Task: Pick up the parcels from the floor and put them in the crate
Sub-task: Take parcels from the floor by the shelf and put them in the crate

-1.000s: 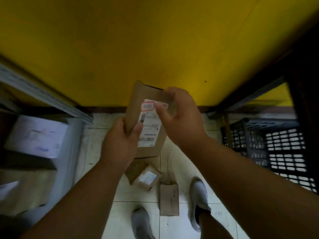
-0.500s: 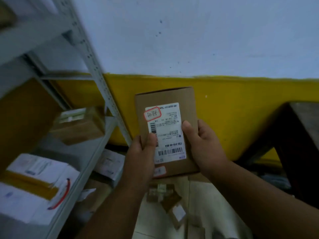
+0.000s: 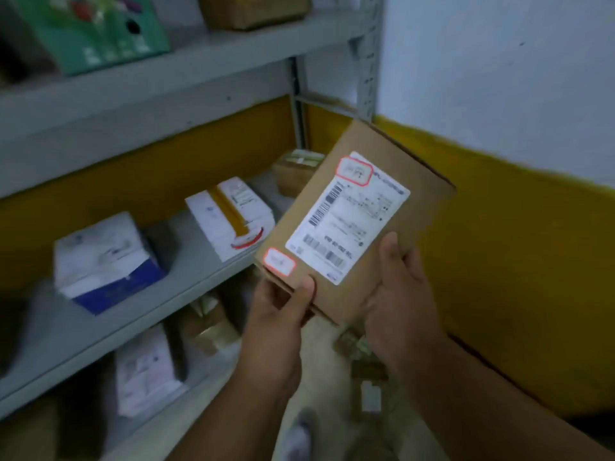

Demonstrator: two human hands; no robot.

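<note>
A grey shelf (image 3: 139,94) is filling the left side, and its boards are carrying several parcels: a white box with a blue edge (image 3: 106,261), a white box with yellow tape (image 3: 229,217) and a brown box (image 3: 296,171) further back, with a green box (image 3: 90,28) and a basket (image 3: 253,10) sitting on the board above. More packages, blurred, are lying on the lowest board and on the floor (image 3: 319,410) below the hands, beside a grey shoe (image 3: 296,440). A yellow and white wall (image 3: 515,161) is standing behind. Both hands are holding the parcel (image 3: 359,221) up in the air in front of the shelf, tilted, with its white label (image 3: 346,217) facing the camera. The left hand (image 3: 283,314) is pinching the lower corner, thumb on top. The right hand (image 3: 399,294) is clasping the lower right edge, thumb pressing on the face. The crate is out of view.
</note>
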